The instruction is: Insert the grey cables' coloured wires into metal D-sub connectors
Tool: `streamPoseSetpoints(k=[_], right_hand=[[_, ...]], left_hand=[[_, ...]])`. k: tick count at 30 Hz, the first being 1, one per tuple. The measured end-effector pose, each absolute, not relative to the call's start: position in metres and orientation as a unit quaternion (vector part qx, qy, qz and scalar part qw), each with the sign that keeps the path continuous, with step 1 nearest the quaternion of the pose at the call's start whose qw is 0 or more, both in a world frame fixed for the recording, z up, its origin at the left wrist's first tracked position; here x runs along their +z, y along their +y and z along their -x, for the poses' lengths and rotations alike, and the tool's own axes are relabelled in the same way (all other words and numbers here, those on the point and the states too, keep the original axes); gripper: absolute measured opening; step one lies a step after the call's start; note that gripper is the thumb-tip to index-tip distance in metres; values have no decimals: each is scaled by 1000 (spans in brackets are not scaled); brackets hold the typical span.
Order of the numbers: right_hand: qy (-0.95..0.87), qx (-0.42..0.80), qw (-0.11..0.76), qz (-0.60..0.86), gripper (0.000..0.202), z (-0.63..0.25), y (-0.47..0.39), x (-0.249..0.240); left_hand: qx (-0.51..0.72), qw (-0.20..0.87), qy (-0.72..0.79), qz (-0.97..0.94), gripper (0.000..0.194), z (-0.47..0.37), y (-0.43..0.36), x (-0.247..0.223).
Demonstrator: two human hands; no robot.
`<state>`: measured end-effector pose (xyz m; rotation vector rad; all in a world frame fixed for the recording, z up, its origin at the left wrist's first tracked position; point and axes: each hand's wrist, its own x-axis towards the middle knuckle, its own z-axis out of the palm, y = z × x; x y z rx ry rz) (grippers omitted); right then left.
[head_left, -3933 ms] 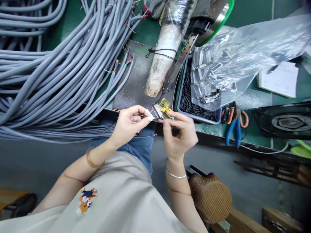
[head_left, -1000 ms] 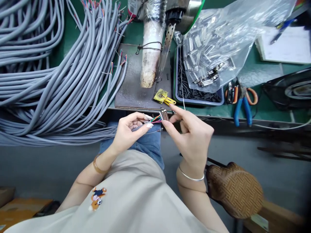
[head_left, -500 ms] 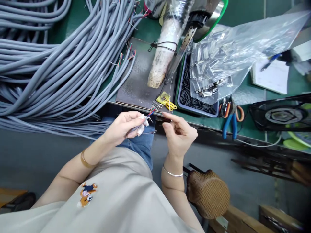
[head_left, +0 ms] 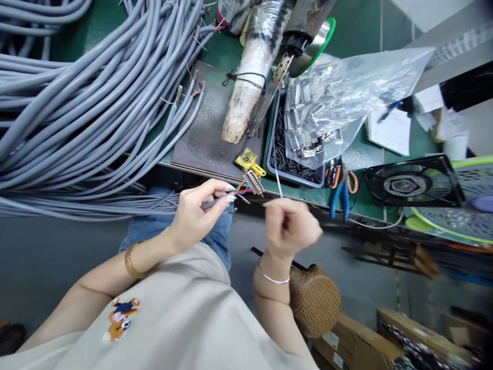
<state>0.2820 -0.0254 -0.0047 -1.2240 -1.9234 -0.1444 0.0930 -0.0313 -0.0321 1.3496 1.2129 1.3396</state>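
Observation:
Between the thumb and fingers of my left hand is the end of a grey cable. Coloured wires fan out from that end to a metal multi-pin connector just off the table's front edge. To its right, my right hand is closed and smeared by motion. A thin pale wire runs from over the tray down to its pinched fingers. Behind the connector lies a yellow clip-like piece on a dark board.
Grey cables pile up at left. A plastic-wrapped tube and a slotted metal tool jut over the board. A tray of black sleeves, a bag of connector parts, pliers and a fan stand at right.
My right hand has moved away from the connector, down and slightly right, drawing the pale wire aslant. The connector now faces up more plainly. The whole view has shifted with my head.

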Motion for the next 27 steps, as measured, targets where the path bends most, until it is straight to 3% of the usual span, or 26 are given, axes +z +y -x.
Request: streamPoseSetpoints(k=[3,7,9,12,15,17,19,27], right_hand=[[-640,-93,451,614,29,-306,-12,6],[-687,-66,297,660,27,-328,28,8],[-699,-48,227,677,22,-329,49,4],[-693,-33,152,704,15,-324,72,-2],[-692,-17,115,712,11,-317,84,-4],[-697,-9,125,706,9,-317,88,-5],[-701,-12,157,696,9,-321,89,-6],[-694,-29,305,651,10,-338,83,-21]], left_hand=[[551,265,478,-630,10,-105,-36,-43],[506,119,392,-759,15,-123,-49,-60],[412,174,365,-816,24,-129,-53,-67],[273,378,307,-830,25,-125,-52,-69],[218,628,272,-695,19,-105,-41,-63],[232,726,292,-578,23,-88,-33,-56],[284,747,336,-498,26,-75,-25,-49],[417,641,448,-463,23,-76,-16,-33]])
